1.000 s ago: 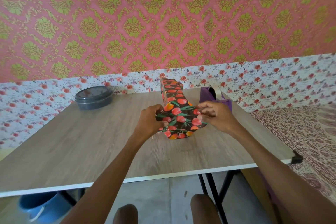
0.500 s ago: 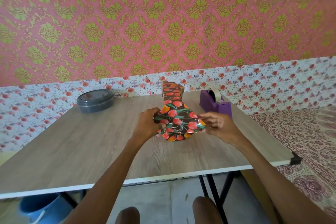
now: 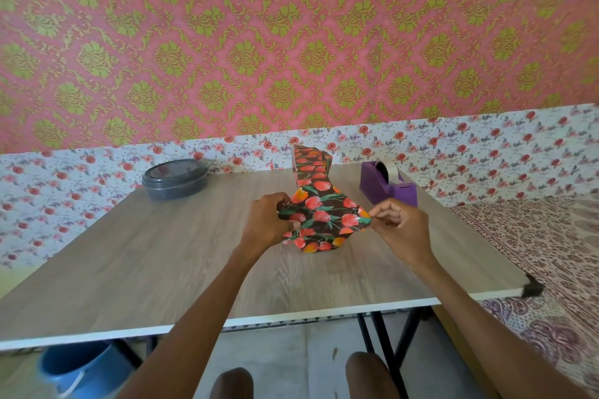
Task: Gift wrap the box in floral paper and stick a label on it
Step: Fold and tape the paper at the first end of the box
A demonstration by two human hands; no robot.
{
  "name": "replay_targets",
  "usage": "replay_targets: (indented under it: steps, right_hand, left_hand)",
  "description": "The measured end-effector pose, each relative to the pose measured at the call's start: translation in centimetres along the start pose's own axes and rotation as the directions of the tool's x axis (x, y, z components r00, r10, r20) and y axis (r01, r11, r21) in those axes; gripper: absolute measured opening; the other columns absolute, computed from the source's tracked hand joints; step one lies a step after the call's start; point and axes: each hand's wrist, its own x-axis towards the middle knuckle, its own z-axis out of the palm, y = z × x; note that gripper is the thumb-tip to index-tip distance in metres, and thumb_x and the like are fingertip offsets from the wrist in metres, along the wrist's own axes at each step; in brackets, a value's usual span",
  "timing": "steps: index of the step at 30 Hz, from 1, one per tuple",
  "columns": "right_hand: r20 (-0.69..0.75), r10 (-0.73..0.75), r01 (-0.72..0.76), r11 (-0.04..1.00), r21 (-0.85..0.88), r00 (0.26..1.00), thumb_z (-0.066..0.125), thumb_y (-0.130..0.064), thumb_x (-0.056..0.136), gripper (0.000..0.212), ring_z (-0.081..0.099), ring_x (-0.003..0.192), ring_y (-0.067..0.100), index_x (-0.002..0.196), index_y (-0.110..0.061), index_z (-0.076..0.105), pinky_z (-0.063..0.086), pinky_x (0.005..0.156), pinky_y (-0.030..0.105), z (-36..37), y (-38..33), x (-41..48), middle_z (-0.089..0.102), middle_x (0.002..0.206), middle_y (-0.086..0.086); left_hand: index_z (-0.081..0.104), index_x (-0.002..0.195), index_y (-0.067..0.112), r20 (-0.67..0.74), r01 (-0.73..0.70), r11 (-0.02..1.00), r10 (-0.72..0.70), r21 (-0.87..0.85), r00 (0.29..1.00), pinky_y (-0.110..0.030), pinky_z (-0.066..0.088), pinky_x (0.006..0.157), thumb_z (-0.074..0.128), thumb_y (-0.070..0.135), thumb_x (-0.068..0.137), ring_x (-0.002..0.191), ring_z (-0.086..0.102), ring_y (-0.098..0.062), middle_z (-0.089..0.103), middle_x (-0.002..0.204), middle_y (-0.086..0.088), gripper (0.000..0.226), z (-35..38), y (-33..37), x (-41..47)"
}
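A box wrapped in dark paper printed with red and orange tulips point(image 3: 319, 214) lies lengthwise on the wooden table point(image 3: 162, 256), its far end rising near the wall. The near end's paper is loose and spread into flaps. My left hand point(image 3: 269, 223) grips the left flap of the paper, fingers curled round its edge. At the right flap's tip, my right hand point(image 3: 393, 225) pinches the paper between thumb and forefinger. The box itself is hidden under the paper. No label is in view.
A purple tape dispenser point(image 3: 387, 185) with a tape roll stands at the back right of the table. At the back left sits a round dark lidded container point(image 3: 175, 179). A blue bucket point(image 3: 77, 366) stands under the table's left side. A patterned cloth point(image 3: 534, 236) lies right of the table.
My right hand has slid from the top of the near end outward to the right flap's tip and now pinches it. The paper flaps have spread wider. The left hand has stayed in place.
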Motion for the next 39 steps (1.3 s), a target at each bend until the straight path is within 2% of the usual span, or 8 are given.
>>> replay_targets:
  steps: [7, 13, 17, 26, 29, 32, 34, 39]
  right_hand:
    - [0.009, -0.041, 0.042, 0.987, -0.155, 0.999, 0.075, 0.009, 0.076, 0.019, 0.068, 0.073, 0.003, 0.077, -0.010, 0.073, 0.051, 0.072, 0.009, -0.4, 0.8, -0.3, 0.072, 0.076, -0.009]
    - [0.034, -0.078, 0.084, 0.972, -0.221, 0.996, 0.075, 0.006, 0.078, 0.020, 0.070, 0.076, 0.005, 0.080, -0.014, 0.075, 0.054, 0.074, 0.014, -0.5, 1.0, -0.7, 0.073, 0.078, -0.008]
    - [0.116, -0.095, 0.121, 0.960, -0.252, 0.989, 0.078, 0.000, 0.079, 0.016, 0.070, 0.076, 0.001, 0.084, -0.016, 0.077, 0.057, 0.076, 0.020, -1.1, 0.9, -0.2, 0.075, 0.081, -0.010]
    - [0.196, -0.131, 0.187, 0.935, -0.302, 0.972, 0.079, -0.007, 0.079, 0.014, 0.069, 0.083, -0.003, 0.092, -0.013, 0.079, 0.054, 0.076, 0.014, -2.0, 0.7, -0.1, 0.076, 0.087, -0.008]
    - [0.290, -0.081, 0.182, 0.922, -0.340, 0.954, 0.080, -0.011, 0.079, 0.012, 0.068, 0.080, -0.003, 0.090, -0.017, 0.080, 0.053, 0.074, 0.013, -2.4, 0.2, 0.3, 0.076, 0.085, -0.009]
    - [0.442, 0.051, 0.164, 0.885, -0.435, 0.895, 0.080, -0.016, 0.079, 0.008, 0.065, 0.077, -0.003, 0.082, -0.023, 0.079, 0.050, 0.075, 0.017, -3.0, -0.6, 1.2, 0.072, 0.082, -0.015]
    - [0.428, 0.110, 0.104, 0.889, -0.447, 0.897, 0.078, -0.014, 0.081, 0.008, 0.066, 0.080, -0.001, 0.079, -0.022, 0.078, 0.052, 0.077, 0.021, -3.4, -1.3, 2.0, 0.072, 0.082, -0.015]
    - [0.342, 0.119, -0.011, 0.953, -0.303, 0.932, 0.069, -0.018, 0.090, 0.008, 0.065, 0.084, 0.000, 0.090, -0.012, 0.075, 0.045, 0.072, 0.004, -2.6, -3.2, 3.5, 0.072, 0.087, -0.008]
  left_hand:
    - [0.070, 0.092, 0.013, 0.020, 0.011, 0.999, -0.010, -0.038, 1.000, -0.037, 0.061, 0.072, 0.087, 0.020, 0.071, 0.080, 0.070, -0.018, 0.072, 0.089, -0.002, 0.028, 0.0, 0.4, 0.4]
    - [0.071, 0.091, 0.012, 0.003, 0.018, 0.997, -0.018, -0.074, 1.000, -0.042, 0.062, 0.070, 0.088, 0.015, 0.069, 0.075, 0.071, -0.018, 0.073, 0.085, -0.003, 0.028, 0.1, 0.1, 0.4]
    - [0.071, 0.092, 0.011, -0.014, 0.007, 0.998, -0.008, -0.058, 1.000, -0.041, 0.062, 0.071, 0.088, 0.016, 0.068, 0.075, 0.070, -0.019, 0.072, 0.086, -0.005, 0.029, 0.2, 0.1, 0.3]
    - [0.069, 0.095, 0.011, -0.013, 0.003, 0.998, -0.004, -0.061, 1.000, -0.033, 0.061, 0.069, 0.085, 0.014, 0.073, 0.077, 0.068, -0.016, 0.071, 0.090, -0.005, 0.027, 0.3, 0.6, 0.2]
    - [0.068, 0.093, 0.014, -0.007, -0.009, 0.999, 0.009, -0.032, 1.000, -0.016, 0.051, 0.057, 0.083, 0.015, 0.075, 0.071, 0.063, -0.004, 0.069, 0.087, 0.000, 0.024, 0.4, 0.6, 0.2]
    - [0.067, 0.096, 0.015, 0.029, -0.017, 1.000, 0.017, 0.006, 0.999, -0.011, 0.045, 0.055, 0.081, 0.016, 0.077, 0.070, 0.060, -0.003, 0.067, 0.089, 0.002, 0.024, 0.3, 0.6, 0.1]
    - [0.066, 0.098, 0.015, 0.049, -0.022, 1.000, 0.021, 0.019, 0.999, -0.011, 0.044, 0.055, 0.081, 0.017, 0.077, 0.071, 0.060, -0.003, 0.067, 0.089, 0.003, 0.026, 0.2, 0.5, 0.2]
    - [0.064, 0.101, 0.017, 0.074, -0.007, 1.000, 0.007, 0.004, 0.997, -0.014, 0.048, 0.058, 0.081, 0.020, 0.079, 0.072, 0.060, -0.002, 0.067, 0.092, 0.004, 0.028, 0.3, 0.4, 0.3]
